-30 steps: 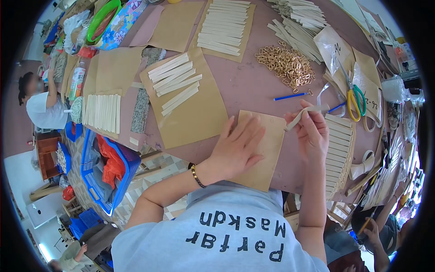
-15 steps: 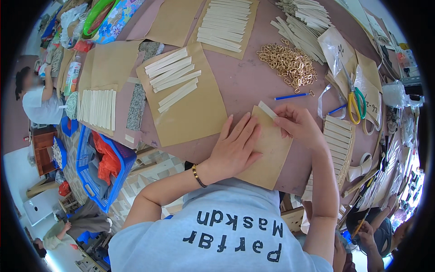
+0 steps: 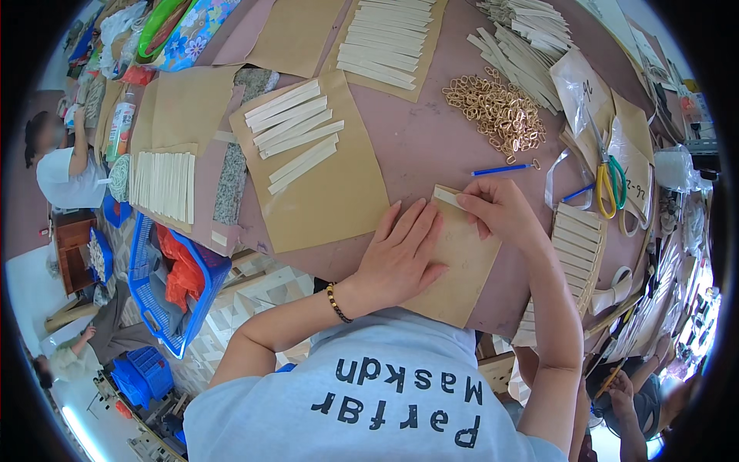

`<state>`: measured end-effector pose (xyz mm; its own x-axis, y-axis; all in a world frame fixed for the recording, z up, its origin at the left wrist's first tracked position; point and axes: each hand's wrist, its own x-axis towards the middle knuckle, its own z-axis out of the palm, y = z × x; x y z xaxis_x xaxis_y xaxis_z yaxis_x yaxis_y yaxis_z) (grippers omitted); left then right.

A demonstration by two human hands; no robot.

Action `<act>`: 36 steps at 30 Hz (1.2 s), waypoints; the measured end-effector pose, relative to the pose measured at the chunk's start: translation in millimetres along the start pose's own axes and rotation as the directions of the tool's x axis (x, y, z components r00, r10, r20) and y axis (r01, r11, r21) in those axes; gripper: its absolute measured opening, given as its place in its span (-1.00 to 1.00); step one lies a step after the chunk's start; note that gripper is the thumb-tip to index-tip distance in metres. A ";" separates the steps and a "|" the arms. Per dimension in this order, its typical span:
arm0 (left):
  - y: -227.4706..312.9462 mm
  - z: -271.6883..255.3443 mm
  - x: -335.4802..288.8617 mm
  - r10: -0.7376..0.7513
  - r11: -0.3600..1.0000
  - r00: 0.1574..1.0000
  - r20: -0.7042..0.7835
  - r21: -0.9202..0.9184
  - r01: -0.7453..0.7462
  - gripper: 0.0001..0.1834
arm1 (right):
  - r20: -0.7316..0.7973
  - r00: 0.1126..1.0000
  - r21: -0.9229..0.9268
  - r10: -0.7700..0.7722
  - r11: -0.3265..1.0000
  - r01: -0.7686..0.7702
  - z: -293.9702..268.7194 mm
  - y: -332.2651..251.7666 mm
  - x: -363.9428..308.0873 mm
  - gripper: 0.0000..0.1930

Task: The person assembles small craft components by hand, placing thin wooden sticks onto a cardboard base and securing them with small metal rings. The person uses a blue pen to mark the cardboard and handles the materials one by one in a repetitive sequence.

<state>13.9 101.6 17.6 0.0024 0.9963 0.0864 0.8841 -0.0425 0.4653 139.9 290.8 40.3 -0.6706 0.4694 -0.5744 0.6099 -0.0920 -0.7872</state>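
Flat on a tan sheet (image 3: 460, 266) lies my left hand (image 3: 402, 250), its fingers stretched and slightly spread, holding nothing. My right hand (image 3: 496, 208) pinches a short cream strip (image 3: 448, 197) between thumb and fingers at the sheet's far edge. To the left, a larger tan sheet (image 3: 323, 204) carries several cream strips (image 3: 292, 127) in rows. A heap of gold metal rings (image 3: 496, 112) lies beyond my right hand, with a blue pen (image 3: 499, 169) between them.
Scissors with yellow and green handles (image 3: 608, 185) lie at the right. More strips (image 3: 531, 46) are piled at the far right, and a strip-covered sheet (image 3: 576, 250) sits beside my right forearm. A blue basket (image 3: 173, 285) stands left of the table. Other people are nearby.
The strip in my right hand has shifted slightly nearer and turned flatter along the sheet's far edge. My left hand stays in place on the sheet.
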 end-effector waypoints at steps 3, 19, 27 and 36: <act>-0.4 -0.1 3.7 -0.009 1.000 1.000 -0.014 0.001 0.009 -0.24 | -0.004 1.000 -0.003 -0.005 1.000 0.005 0.7 -0.6 -0.3 -0.80; 1.5 1.8 8.0 -0.007 0.995 1.000 -0.022 0.101 0.009 -0.33 | -0.271 0.961 0.045 -0.049 0.997 0.064 -14.5 21.7 -35.0 -0.88; 6.2 0.4 8.2 -0.035 0.995 0.999 -0.018 0.097 0.036 -0.36 | -0.363 0.928 -0.032 -0.083 0.997 0.077 -8.1 25.4 -36.2 -0.86; 0.9 -3.1 5.5 -0.047 0.998 0.998 -0.032 -0.043 0.045 -0.36 | -0.437 0.860 -0.560 -0.264 0.828 -0.030 3.4 5.0 -43.3 -0.82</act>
<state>13.2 106.8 21.2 -0.0536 0.9943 0.0924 0.8623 -0.0006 0.5064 170.5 267.1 60.4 -0.5533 0.8114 -0.1883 0.7615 0.4011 -0.5091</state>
